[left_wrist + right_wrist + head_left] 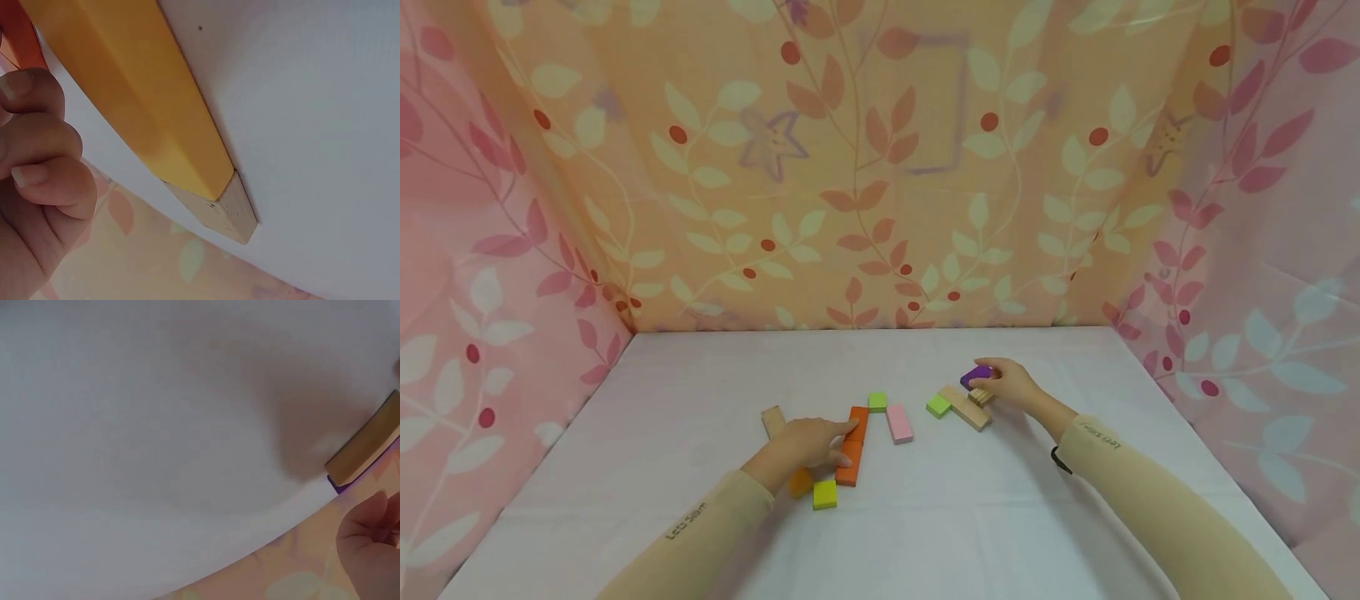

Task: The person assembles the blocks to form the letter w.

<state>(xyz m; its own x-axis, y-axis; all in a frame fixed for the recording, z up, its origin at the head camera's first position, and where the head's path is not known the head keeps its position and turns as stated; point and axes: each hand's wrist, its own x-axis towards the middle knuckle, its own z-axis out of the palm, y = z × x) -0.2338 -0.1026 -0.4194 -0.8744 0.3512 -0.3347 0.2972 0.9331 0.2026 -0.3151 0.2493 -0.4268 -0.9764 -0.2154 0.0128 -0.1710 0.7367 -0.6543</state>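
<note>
My left hand (808, 442) lies over the left group, index finger and thumb on two orange-red blocks (848, 472) set end to end. In the left wrist view, its other fingers are curled beside a yellow-orange block (137, 94) that meets a plain wooden block (228, 215). My right hand (1011, 383) pinches a purple block (973, 377) at the back right. Beneath its fingers are small wooden pieces (978, 397), partly hidden. Beside them a long wooden block (966, 408) touches a lime-green block (938, 406).
Between the hands, a pink block (898, 424) lies close to a green block (877, 402). A yellow block (824, 494) sits near the left hand. Floral cloth (865, 275) hangs behind the white table (970, 533) and along both sides.
</note>
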